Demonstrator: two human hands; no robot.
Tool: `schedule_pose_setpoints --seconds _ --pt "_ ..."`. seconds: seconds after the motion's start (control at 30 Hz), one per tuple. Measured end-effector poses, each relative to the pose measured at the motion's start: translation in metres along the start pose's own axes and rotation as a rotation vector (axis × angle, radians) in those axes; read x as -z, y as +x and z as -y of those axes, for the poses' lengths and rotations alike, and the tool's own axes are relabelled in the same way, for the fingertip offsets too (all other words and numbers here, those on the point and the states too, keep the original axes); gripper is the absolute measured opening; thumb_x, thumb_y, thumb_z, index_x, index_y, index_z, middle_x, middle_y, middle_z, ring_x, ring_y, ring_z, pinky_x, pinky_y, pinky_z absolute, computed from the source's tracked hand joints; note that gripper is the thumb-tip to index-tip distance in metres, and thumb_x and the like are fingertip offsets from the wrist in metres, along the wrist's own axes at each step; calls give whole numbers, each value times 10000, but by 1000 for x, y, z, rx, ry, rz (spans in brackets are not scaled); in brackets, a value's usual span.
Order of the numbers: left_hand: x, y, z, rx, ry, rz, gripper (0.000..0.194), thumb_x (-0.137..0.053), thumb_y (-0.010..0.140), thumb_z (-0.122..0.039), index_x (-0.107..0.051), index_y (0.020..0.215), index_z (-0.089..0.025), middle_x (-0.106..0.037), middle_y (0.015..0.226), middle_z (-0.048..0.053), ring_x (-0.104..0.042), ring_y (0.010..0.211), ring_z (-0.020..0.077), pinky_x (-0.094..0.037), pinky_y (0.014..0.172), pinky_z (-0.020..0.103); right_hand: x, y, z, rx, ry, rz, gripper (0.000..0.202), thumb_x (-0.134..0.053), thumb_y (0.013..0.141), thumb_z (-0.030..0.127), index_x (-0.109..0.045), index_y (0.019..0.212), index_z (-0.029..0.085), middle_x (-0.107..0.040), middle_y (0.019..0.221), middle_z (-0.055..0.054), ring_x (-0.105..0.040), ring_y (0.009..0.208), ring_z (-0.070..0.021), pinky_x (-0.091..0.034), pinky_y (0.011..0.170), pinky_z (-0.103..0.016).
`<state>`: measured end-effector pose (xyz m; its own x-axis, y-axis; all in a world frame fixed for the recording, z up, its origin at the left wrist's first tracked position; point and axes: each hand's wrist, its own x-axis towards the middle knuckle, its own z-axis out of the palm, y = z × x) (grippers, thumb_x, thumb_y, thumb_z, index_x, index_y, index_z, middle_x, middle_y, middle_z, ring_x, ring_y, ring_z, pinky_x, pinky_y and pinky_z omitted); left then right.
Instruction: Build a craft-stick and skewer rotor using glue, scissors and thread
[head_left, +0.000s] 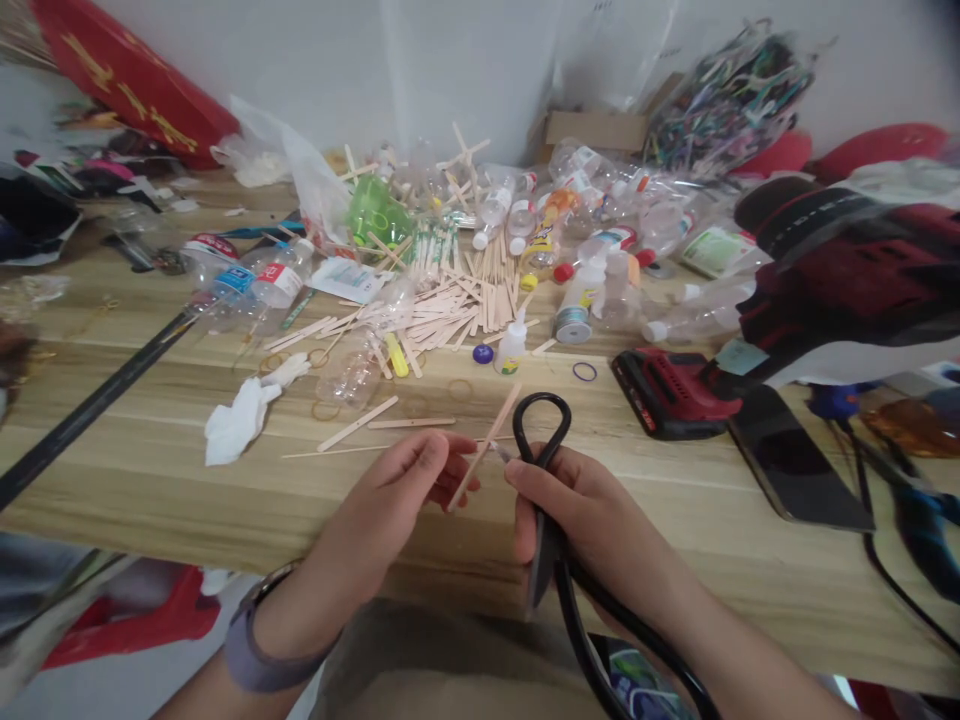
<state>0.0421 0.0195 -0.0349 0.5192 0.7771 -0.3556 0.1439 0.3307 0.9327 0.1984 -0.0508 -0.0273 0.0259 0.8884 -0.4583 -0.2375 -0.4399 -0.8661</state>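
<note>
Pale wooden craft stick (487,443), flat and narrow, stands tilted above the tabletop of light wood-grain board (262,510), on the near side of the small translucent squeeze bottle with a pointed nozzle (512,350), which serves as the landmark. The bare left hand (412,470), nearer the person than the bottle, holds the stick across partly curled fingers. The bare right hand (574,500), nearer and slightly right of the bottle, is closed around black-handled metal scissors (551,555).

The step in hand appears to be close two-handed positioning of the stick. Recommended practice:
1. Support the stick near its middle; thin wood probably flexes or twists if held at one end only.
2. Keep the scissor blades turned away from the left fingers and forearm.
3. Setting the scissors down would likely free the right fingertips for finer control.

Limits of view: left thumb pressure on the stick cannot be confirmed. A small pale object (500,453) by the right thumb is too blurred to identify. The right palm hides the scissor pivot; the bottom edge cuts off the lower handles.
</note>
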Motion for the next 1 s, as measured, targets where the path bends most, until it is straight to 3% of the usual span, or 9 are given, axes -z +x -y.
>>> schedule_pose_setpoints --seconds 0.17,0.4,0.47,0.57,0.63,0.7,0.77,0.93,1.0 --pt "-7 -2 -2 -16 -3 157 375 -486 937 -478 -580 774 -153 -534 614 -36 -460 542 85 -346 520 207 -3 -2 3 70 -80 20 370 -581 753 559 -497 772 199 -602 461 27 -447 370 -82 -304 384 -178" --pt "-4 -2 -3 221 -275 361 392 -568 864 -542 -463 729 -190 -249 500 -111 -141 446 57 -115 421 205 -3 -10 -6 169 -287 60 296 -477 861 505 -472 856 209 -639 506 14 -517 397 -113 -343 396 -193" --pt "-4 -4 -3 216 -294 395 403 -580 854 -544 -435 706 -199 -227 492 -113 -140 443 59 -120 415 207 3 -10 -10 321 -521 -14 213 -446 903 398 -470 795 216 -637 516 15 -546 427 -114 -355 416 -196" --pt "-8 -7 -1 240 -285 379 425 -590 823 -579 -410 712 -210 -249 500 -113 -155 440 58 -128 411 207 15 -10 -12 792 -1061 -195 188 -444 910 207 -497 729 210 -619 535 15 -544 444 -111 -347 451 -218" --pt "-11 -8 2 294 -251 353 443 -582 804 -615 -403 735 -216 -267 522 -113 -151 452 59 -122 420 210 23 -9 -12 1095 -1379 -201 222 -419 898 101 -536 735 197 -618 556 3 -544 459 -120 -346 475 -244" --pt "-12 -9 5 304 -212 357 458 -557 801 -646 -401 745 -220 -269 525 -114 -155 458 63 -130 430 217 27 -8 -11 1179 -1488 -149 260 -393 897 62 -549 733 191 -610 552 -1 -536 456 -124 -339 477 -256" --pt "-12 -9 7 253 -165 386 457 -500 832 -654 -397 732 -220 -271 500 -114 -177 449 70 -159 439 228 27 -8 -12 1025 -1312 -134 247 -405 915 131 -511 704 203 -594 524 8 -527 436 -117 -332 455 -241" --pt "-6 -9 -2 76 70 432 441 -363 939 -556 -423 683 -202 -352 513 -81 -275 484 88 -231 503 258 12 -7 -21 152 -321 160 293 -450 899 494 -450 830 210 -567 432 43 -465 310 -101 -296 350 -179" --pt "-4 -9 -6 52 104 432 439 -365 944 -541 -422 673 -201 -354 539 -76 -281 505 93 -234 514 261 8 -7 -25 19 -98 243 404 -448 863 600 -463 880 196 -521 384 59 -393 258 -98 -254 310 -174"
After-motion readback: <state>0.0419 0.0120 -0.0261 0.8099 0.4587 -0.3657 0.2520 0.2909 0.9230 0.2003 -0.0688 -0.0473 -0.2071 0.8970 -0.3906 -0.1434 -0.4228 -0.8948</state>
